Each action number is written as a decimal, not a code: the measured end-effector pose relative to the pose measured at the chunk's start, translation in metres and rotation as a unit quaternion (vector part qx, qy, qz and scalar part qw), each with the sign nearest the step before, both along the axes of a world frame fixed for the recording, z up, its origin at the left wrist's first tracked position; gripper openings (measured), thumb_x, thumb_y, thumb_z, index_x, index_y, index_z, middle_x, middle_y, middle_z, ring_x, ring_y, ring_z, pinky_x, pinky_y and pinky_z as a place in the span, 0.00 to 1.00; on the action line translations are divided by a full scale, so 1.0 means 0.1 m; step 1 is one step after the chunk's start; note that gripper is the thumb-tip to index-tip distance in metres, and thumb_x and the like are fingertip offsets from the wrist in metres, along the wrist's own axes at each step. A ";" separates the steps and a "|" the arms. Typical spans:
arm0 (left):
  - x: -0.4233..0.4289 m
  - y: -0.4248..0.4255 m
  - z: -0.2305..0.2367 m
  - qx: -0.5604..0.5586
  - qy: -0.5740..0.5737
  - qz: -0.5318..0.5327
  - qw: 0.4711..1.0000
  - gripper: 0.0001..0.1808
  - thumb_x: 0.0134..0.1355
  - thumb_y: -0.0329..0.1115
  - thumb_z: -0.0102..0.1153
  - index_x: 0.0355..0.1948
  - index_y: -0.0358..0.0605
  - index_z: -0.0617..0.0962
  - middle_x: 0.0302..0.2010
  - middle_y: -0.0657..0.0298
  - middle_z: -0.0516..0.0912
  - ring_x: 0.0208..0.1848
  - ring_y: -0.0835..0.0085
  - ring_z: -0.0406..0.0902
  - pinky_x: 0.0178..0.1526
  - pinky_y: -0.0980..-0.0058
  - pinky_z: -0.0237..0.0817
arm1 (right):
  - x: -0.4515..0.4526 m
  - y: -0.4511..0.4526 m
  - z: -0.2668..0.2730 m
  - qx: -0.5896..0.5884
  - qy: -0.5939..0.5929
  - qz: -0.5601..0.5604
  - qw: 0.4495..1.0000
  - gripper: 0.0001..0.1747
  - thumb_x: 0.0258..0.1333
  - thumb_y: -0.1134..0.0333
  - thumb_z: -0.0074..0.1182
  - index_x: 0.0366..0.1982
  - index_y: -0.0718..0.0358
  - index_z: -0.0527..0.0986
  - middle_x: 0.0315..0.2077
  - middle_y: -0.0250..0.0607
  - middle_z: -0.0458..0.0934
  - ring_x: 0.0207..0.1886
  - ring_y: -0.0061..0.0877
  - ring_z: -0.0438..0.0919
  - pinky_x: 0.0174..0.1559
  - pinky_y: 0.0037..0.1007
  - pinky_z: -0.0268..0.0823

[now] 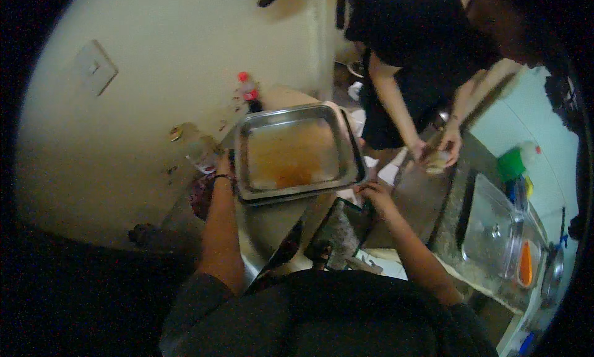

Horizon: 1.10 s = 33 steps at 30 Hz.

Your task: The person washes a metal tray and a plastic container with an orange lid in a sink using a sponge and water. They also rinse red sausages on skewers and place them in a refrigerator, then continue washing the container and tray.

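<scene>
A rectangular metal baking pan [341, 173] is held out in front of my body, with an orange-brown stain or film across its bottom. A second, darker rim shows beneath its edge, perhaps another pan stacked under it. My left hand [225, 161] grips the left side, its fingers mostly hidden behind the pan; a dark band circles the wrist. At the lower right corner, my right hand [375, 192] holds the rim, with some fingers out of sight under it.
A person in dark clothing [413, 64] stands at the far right, holding a small pale item [436, 161]. Along the right, a counter [448, 245] bears a steel sink [492, 222], a green bottle [510, 164] and an orange object [525, 264]. A red-capped soda bottle [248, 92] stands beyond the pan.
</scene>
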State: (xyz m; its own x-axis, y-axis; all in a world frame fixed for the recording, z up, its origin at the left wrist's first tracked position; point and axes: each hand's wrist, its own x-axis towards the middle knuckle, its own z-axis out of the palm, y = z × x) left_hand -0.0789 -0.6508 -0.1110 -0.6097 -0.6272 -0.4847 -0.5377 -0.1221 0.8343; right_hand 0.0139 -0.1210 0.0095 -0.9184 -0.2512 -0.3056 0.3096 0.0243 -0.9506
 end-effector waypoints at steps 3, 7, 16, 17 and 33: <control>0.04 0.15 0.03 -0.024 -0.003 0.052 0.998 0.42 0.48 0.69 0.49 0.43 0.34 0.76 0.36 0.54 0.77 0.33 0.68 0.70 0.34 0.65 0.61 | -0.31 -0.05 0.04 0.071 -0.025 -0.017 0.997 0.11 0.47 0.65 0.57 0.33 0.63 0.77 0.26 0.33 0.75 0.31 0.17 0.72 0.36 0.20 0.62; 0.08 0.29 0.15 0.122 0.124 0.064 0.983 0.44 0.57 0.55 0.51 0.65 0.43 0.49 0.64 0.52 0.56 0.58 0.56 0.62 0.54 0.58 0.59 | -0.75 -0.09 -0.09 0.085 0.049 -0.029 0.995 0.12 0.45 0.67 0.59 0.34 0.64 0.76 0.27 0.35 0.77 0.32 0.21 0.72 0.37 0.23 0.62; 0.27 1.20 1.16 -0.264 0.329 -0.061 0.905 0.08 0.56 0.29 0.51 0.37 0.42 0.69 0.27 0.61 0.73 0.32 0.74 0.71 0.35 0.74 0.64 | -1.75 -0.25 -0.46 0.363 0.191 -0.086 0.908 0.20 0.41 0.57 0.59 0.34 0.64 0.77 0.28 0.47 0.79 0.32 0.40 0.78 0.38 0.33 0.68; 0.36 1.49 1.29 -0.340 0.325 -0.182 0.863 0.09 0.54 0.29 0.52 0.37 0.42 0.70 0.28 0.59 0.74 0.32 0.72 0.72 0.35 0.72 0.65 | -1.81 -0.29 -0.46 0.372 0.183 -0.062 0.908 0.19 0.41 0.57 0.59 0.33 0.64 0.77 0.28 0.48 0.79 0.31 0.41 0.78 0.38 0.35 0.68; 0.62 2.74 1.40 -0.488 0.348 -0.536 0.594 0.16 0.41 0.36 0.61 0.34 0.46 0.75 0.30 0.59 0.75 0.33 0.60 0.74 0.33 0.65 0.66 | -1.96 -0.52 0.04 -0.069 -0.173 -0.066 0.980 0.10 0.53 0.64 0.48 0.23 0.62 0.73 0.15 0.34 0.69 0.14 0.24 0.65 0.17 0.27 0.61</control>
